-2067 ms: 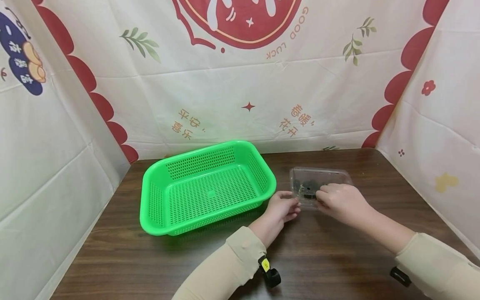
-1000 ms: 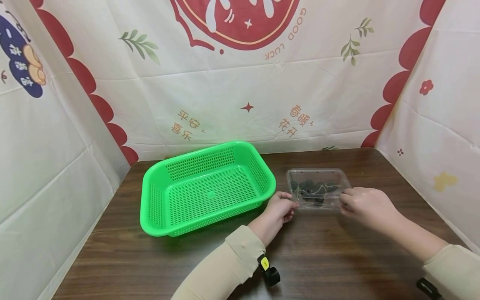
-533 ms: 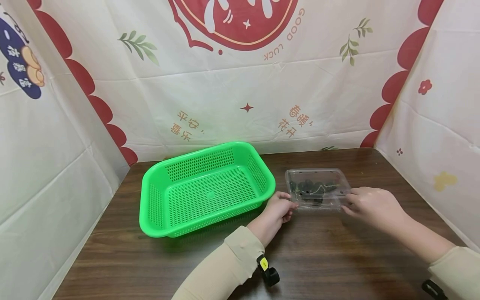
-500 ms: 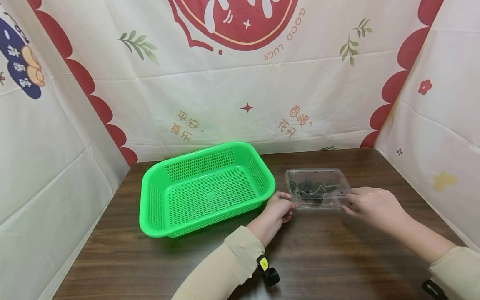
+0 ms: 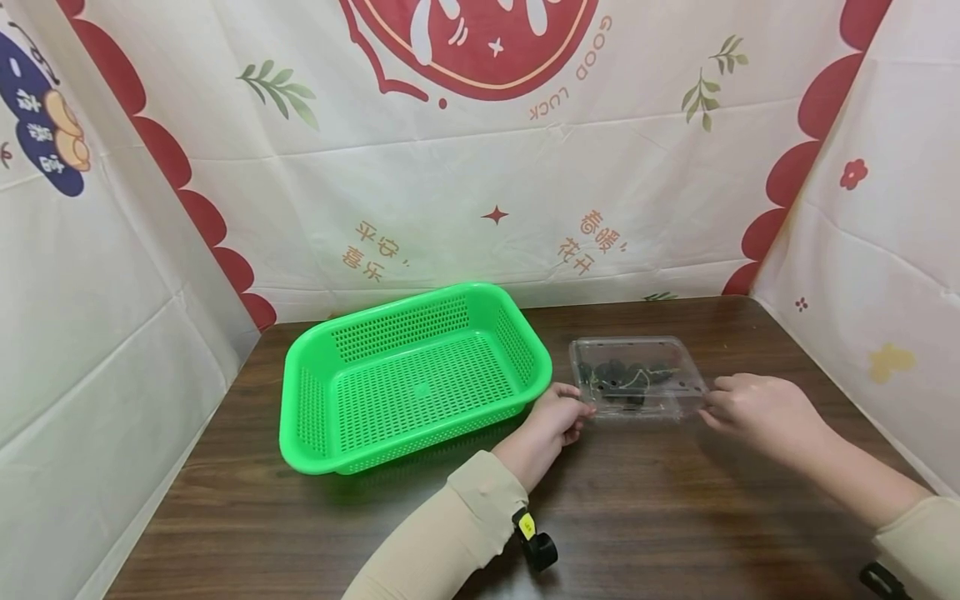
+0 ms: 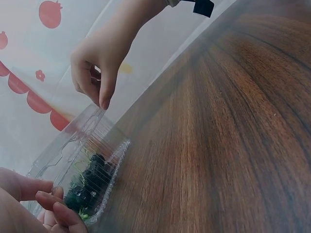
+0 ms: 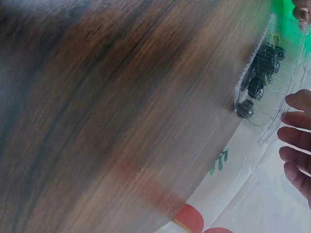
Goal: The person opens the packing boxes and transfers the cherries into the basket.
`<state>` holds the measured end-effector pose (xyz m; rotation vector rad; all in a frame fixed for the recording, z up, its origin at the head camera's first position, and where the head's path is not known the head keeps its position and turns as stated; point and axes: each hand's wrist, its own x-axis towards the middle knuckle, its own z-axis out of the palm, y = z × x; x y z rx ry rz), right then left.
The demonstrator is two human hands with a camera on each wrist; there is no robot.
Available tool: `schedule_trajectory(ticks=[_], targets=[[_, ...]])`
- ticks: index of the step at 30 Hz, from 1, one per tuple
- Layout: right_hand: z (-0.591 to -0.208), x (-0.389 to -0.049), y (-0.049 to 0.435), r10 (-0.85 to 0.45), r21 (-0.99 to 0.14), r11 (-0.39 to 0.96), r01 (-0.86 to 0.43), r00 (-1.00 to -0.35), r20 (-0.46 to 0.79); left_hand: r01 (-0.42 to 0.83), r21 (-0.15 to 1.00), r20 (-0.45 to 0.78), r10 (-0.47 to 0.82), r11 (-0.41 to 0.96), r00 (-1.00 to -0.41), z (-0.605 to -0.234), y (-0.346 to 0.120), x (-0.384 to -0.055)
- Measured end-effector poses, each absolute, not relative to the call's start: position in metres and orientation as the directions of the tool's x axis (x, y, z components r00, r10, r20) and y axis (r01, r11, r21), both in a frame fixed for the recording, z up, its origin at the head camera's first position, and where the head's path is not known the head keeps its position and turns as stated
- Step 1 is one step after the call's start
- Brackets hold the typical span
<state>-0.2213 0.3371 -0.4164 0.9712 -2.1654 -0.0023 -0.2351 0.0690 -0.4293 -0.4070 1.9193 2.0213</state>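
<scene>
A clear plastic clamshell box stands on the brown table, right of the green basket. Inside are dark grapes on thin pale-green stems, showing through the plastic. My left hand holds the box's near left corner with thumb and curled fingers. At the opposite end, my right hand pinches the rim at the near right corner, with thumb and forefinger together in the left wrist view. The lid lies over the grapes. The right fingers hide part of the corner in the head view.
The green perforated basket has nothing in it and sits close beside my left hand. The wood-grain table runs back to a printed white cloth, with cloth on both sides too.
My right hand has moved right along the box, from over its front to its right corner. The box has shifted slightly left. My left hand stays at the left corner.
</scene>
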Motion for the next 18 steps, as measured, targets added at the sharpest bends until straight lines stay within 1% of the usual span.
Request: schedule_trajectory(ticks=[6,9,14,18], targets=[[-0.417,-0.225,0.341,-0.702,0.294,0.647,-0.704,-0.398,0.591,-0.414,0.909,-0.413,0.043,-0.048,-0.910,-0.430,0.068,-0.234],[-0.416,-0.227,0.342,-0.722,0.287,0.627,-0.725,-0.402,0.563,-0.413,0.910,-0.410,0.057,-0.043,-0.910,-0.431,0.067,-0.233],[-0.416,-0.230,0.345,-0.739,0.276,0.612,-0.741,-0.410,0.535,-0.410,0.908,-0.402,0.095,-0.091,-0.911,-0.431,0.067,-0.232],[-0.417,-0.232,0.345,-0.751,0.278,0.591,-0.757,-0.391,0.532,-0.401,0.908,-0.391,0.101,-0.124,-0.915,-0.431,0.067,-0.232]])
